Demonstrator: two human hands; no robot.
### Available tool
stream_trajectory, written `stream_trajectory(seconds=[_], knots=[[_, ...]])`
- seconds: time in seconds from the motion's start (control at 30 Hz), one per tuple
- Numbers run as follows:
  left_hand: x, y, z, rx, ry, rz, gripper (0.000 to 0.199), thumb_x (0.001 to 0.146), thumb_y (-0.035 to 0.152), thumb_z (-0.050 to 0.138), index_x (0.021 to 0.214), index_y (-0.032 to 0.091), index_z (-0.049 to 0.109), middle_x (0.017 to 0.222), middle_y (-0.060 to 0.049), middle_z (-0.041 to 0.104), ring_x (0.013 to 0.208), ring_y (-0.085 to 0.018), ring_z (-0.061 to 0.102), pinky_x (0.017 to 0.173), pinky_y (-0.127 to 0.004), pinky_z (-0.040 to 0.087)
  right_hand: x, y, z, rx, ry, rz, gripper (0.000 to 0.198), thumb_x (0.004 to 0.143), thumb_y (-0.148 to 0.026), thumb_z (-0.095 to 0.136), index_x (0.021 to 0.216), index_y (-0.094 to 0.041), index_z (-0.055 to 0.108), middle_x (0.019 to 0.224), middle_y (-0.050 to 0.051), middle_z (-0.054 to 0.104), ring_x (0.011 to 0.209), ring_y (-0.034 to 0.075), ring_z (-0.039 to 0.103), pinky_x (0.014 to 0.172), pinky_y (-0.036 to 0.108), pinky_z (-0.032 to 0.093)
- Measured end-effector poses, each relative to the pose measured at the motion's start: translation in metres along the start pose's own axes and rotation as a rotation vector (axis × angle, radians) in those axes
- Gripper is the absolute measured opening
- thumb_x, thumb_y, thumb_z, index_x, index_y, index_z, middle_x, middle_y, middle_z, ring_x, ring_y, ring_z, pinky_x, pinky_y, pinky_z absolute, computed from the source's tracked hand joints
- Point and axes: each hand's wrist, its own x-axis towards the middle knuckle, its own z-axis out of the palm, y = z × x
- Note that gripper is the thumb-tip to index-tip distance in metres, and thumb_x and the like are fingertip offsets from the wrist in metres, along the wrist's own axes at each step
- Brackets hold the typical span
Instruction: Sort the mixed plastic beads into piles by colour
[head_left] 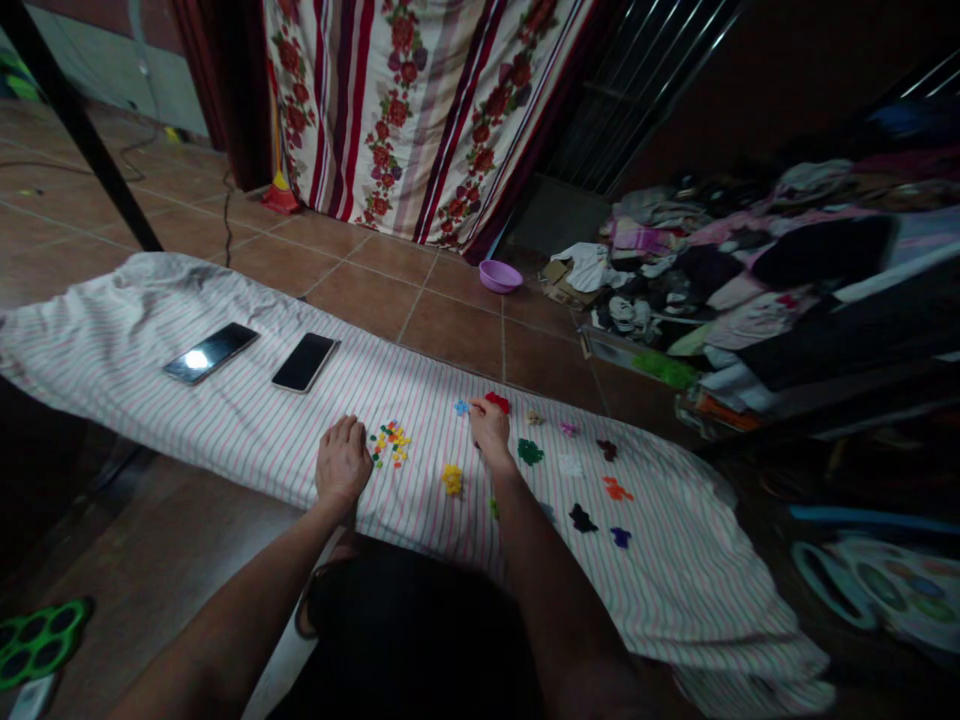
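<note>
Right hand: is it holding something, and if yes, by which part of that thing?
It cannot be told. The right hand has its fingertips beside the blue pieces, near the red pieces; anything pinched there is too small to see.

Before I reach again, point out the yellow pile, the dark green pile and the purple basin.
Yellow pile [451,480]: head view, middle of the heap.
Dark green pile [530,452]: head view, middle of the heap.
Purple basin [501,285]: head view, outer wall below the rim.

Two hands [344,465], two phones [305,361], one mixed-colour scatter of small pieces [393,441], thirteen visible single-colour clusters [452,480], one striped cloth [285,430], one floral curtain [435,110], one purple basin [500,277], one red broom [280,197]
</note>
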Motion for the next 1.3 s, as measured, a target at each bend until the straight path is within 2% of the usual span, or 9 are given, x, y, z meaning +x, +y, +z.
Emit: stream_trajectory(seconds=[0.37,0.6,0.8,1.07,1.23,1.3], knots=[[0.001,0.001,0.0,0.011,-0.009,-0.006,0.03,0.082,0.014,0.046,0.108,0.015,0.06,0.123,-0.015,0.062,0.12,-0.028,0.052,0.101,-0.042,0.039,0.02,0.003,0.012,-0.085,-0.075,0.051,0.032,0.079,-0.011,0.048,0.095,-0.016,0.075,0.093,0.012,0.072,0.089,0.023,0.066,0.084,0.032,0.048],[0.0,0.001,0.0,0.007,0.006,-0.008,0.029,0.082,0.014,0.046,0.107,0.016,0.061,0.123,-0.014,0.062,0.12,-0.028,0.053,0.101,-0.042,0.039,0.021,0.004,0.022,-0.059,-0.145,0.011,0.04,0.077,-0.005,0.043,0.1,-0.015,0.074,0.1,0.012,0.073,0.094,0.022,0.067,0.087,0.03,0.048],[0.001,0.002,-0.001,0.043,-0.002,0.014,0.029,0.083,0.014,0.045,0.107,0.013,0.061,0.123,-0.014,0.062,0.118,-0.029,0.053,0.1,-0.042,0.04,0.018,0.001,0.023,-0.057,-0.165,-0.001,0.044,0.074,-0.001,0.042,0.105,-0.015,0.072,0.1,0.011,0.073,0.095,0.019,0.066,0.086,0.026,0.048],[0.001,0.001,-0.001,0.027,0.003,0.014,0.029,0.083,0.014,0.044,0.106,0.013,0.061,0.122,-0.015,0.062,0.119,-0.028,0.053,0.099,-0.043,0.04,0.013,-0.005,0.016,-0.074,-0.162,-0.006,0.041,0.079,-0.003,0.042,0.107,-0.014,0.07,0.101,0.011,0.071,0.097,0.02,0.064,0.087,0.027,0.046],[0.0,0.0,0.0,0.022,0.008,0.014,0.03,0.083,0.014,0.043,0.106,0.013,0.061,0.122,-0.015,0.062,0.119,-0.028,0.053,0.1,-0.042,0.04,-0.006,-0.023,0.015,0.027,-0.096,-0.143,0.037,0.082,-0.008,0.043,0.104,-0.016,0.071,0.102,0.01,0.069,0.097,0.019,0.061,0.089,0.029,0.045],[0.0,0.0,0.0,0.025,0.013,0.017,0.029,0.084,0.014,0.043,0.107,0.013,0.061,0.122,-0.015,0.062,0.119,-0.028,0.053,0.101,-0.042,0.04,-0.017,-0.035,0.019,0.108,-0.131,-0.227,0.034,0.083,-0.01,0.043,0.099,-0.018,0.072,0.098,0.008,0.069,0.092,0.018,0.062,0.087,0.029,0.046]])
